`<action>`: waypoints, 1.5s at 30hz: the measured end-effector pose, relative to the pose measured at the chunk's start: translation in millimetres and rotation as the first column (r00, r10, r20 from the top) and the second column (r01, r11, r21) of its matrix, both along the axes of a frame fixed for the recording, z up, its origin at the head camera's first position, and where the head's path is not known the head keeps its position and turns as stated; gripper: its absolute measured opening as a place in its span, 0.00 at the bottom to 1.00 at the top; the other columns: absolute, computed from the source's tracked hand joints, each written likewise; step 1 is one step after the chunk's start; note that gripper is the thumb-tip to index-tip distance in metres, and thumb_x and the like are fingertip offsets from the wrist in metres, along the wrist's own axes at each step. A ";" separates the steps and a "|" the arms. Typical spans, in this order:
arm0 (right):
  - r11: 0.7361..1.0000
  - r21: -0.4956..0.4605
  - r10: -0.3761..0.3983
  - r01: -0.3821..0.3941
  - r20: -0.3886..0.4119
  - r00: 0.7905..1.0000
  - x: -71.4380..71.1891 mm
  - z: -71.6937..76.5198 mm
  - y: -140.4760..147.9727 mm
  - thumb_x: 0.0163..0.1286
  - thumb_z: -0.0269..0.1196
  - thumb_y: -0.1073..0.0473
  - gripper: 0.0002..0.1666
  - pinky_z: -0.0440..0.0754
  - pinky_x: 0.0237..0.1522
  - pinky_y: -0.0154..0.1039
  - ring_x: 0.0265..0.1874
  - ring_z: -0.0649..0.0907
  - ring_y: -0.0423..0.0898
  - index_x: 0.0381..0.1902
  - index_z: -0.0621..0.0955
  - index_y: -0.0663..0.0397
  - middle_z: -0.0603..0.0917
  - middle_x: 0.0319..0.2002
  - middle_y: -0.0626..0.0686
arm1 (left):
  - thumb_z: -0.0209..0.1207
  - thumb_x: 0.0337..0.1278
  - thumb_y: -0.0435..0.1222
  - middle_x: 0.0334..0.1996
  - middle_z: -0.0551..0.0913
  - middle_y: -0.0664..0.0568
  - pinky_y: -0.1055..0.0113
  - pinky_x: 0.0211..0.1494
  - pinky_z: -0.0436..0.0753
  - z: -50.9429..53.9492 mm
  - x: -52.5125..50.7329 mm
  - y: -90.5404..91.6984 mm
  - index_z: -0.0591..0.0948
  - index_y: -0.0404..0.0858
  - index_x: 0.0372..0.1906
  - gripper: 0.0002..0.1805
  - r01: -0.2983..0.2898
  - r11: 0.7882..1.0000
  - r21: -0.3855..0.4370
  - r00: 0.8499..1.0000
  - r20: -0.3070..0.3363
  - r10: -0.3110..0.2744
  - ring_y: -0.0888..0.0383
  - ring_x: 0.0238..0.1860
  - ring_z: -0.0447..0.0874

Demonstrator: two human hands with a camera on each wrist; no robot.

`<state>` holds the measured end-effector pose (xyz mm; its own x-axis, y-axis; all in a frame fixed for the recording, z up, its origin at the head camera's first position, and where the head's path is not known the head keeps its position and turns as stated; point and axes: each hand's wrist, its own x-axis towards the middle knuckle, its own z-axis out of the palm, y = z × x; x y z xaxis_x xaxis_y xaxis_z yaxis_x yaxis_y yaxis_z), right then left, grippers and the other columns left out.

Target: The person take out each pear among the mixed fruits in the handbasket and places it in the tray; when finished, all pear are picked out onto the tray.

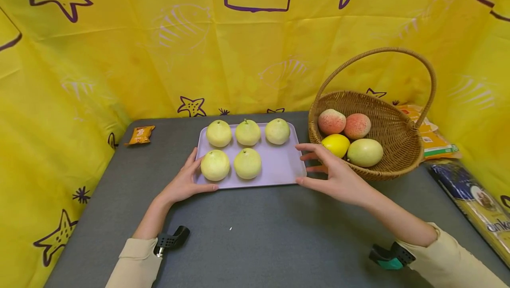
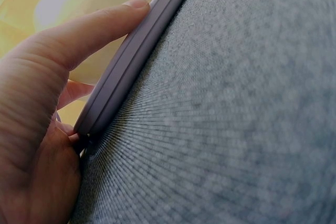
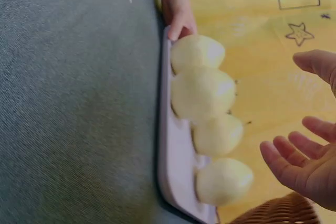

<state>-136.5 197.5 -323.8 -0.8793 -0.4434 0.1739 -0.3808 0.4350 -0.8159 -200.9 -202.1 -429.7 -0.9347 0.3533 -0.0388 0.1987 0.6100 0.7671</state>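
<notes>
A shallow lilac tray (image 1: 279, 168) lies on the dark grey table with several round, pale yellow-green fruits (image 1: 248, 164) on it, in a back row and a front row. My left hand (image 1: 185, 181) grips the tray's left front corner. In the left wrist view its thumb (image 2: 100, 27) lies over the rim, and the other fingers are partly hidden around the corner. My right hand (image 1: 332, 175) hovers by the tray's right end, fingers spread and holding nothing. The right wrist view shows that hand (image 3: 310, 156) apart from the fruits and tray.
Right of the tray stands a wicker basket (image 1: 398, 133) with a tall handle, holding two peaches (image 1: 332, 122), a lemon (image 1: 336, 145) and a pale green-yellow oval fruit (image 1: 365, 153). Packages (image 1: 438, 144) lie beyond it. A small orange packet (image 1: 141, 135) sits at the back left.
</notes>
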 end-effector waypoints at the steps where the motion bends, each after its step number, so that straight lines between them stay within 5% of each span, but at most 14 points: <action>1: 1.000 0.003 0.002 -0.002 -0.008 1.000 0.1 2.3 1.8 0.61 0.72 0.58 0.40 0.78 0.54 0.42 0.57 0.75 0.46 0.68 0.67 0.49 0.70 0.65 0.48 | 0.75 0.42 0.50 0.77 0.31 0.40 0.29 0.66 0.44 -0.1 -0.2 -0.1 0.60 0.43 0.75 0.55 0.000 1.000 0.002 1.000 0.001 0.000 0.34 0.74 0.32; 15: 0.999 -0.022 -0.049 0.048 -0.090 0.995 -18.8 30.2 36.7 0.65 0.67 0.66 0.33 0.78 0.51 0.32 0.55 0.77 0.50 0.66 0.69 0.59 0.72 0.62 0.54 | 0.74 0.43 0.50 0.77 0.31 0.40 0.29 0.66 0.44 -2.1 -1.0 -0.5 0.60 0.44 0.75 0.54 0.003 1.000 0.016 1.000 0.005 -0.003 0.34 0.74 0.32; 19: 0.997 0.049 -0.058 0.060 -0.042 0.997 -27.7 37.9 47.7 0.67 0.66 0.62 0.32 0.76 0.53 0.30 0.57 0.77 0.50 0.66 0.69 0.59 0.74 0.61 0.55 | 0.75 0.43 0.50 0.77 0.31 0.39 0.29 0.66 0.44 -1.8 -0.6 -0.6 0.60 0.43 0.75 0.54 0.007 1.000 0.024 1.000 0.002 -0.007 0.33 0.74 0.32; 29: 0.968 0.239 -0.103 0.080 0.086 0.991 -46.4 54.9 69.7 0.68 0.65 0.55 0.31 0.71 0.59 0.58 0.60 0.74 0.56 0.67 0.69 0.51 0.70 0.63 0.58 | 0.75 0.42 0.50 0.77 0.30 0.41 0.29 0.66 0.43 -1.6 -0.7 -0.4 0.61 0.44 0.75 0.54 -0.004 1.000 0.020 1.000 0.022 0.004 0.34 0.74 0.31; 36: 0.937 0.347 -0.002 -0.040 0.119 0.993 -67.9 63.0 89.0 0.71 0.63 0.54 0.28 0.72 0.57 0.58 0.58 0.76 0.59 0.66 0.71 0.55 0.74 0.62 0.60 | 0.75 0.42 0.50 0.77 0.31 0.42 0.29 0.66 0.43 -2.1 -0.8 0.0 0.61 0.43 0.75 0.54 -0.007 1.000 0.013 1.000 0.014 0.007 0.34 0.74 0.32; 45: 0.905 0.417 -0.014 -0.082 0.220 0.975 -87.4 71.3 110.2 0.72 0.61 0.52 0.28 0.74 0.54 0.49 0.59 0.76 0.55 0.66 0.71 0.54 0.77 0.60 0.58 | 0.75 0.42 0.50 0.77 0.30 0.41 0.29 0.66 0.42 -1.7 -1.3 0.1 0.60 0.44 0.75 0.54 0.001 1.000 0.012 1.000 0.016 -0.001 0.34 0.74 0.31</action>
<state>-223.9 307.8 -252.5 -0.8571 -0.4633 -0.2252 -0.2398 0.7457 -0.6216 -202.2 -202.1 -431.4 -0.9336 0.3548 -0.0500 0.1867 0.6008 0.7773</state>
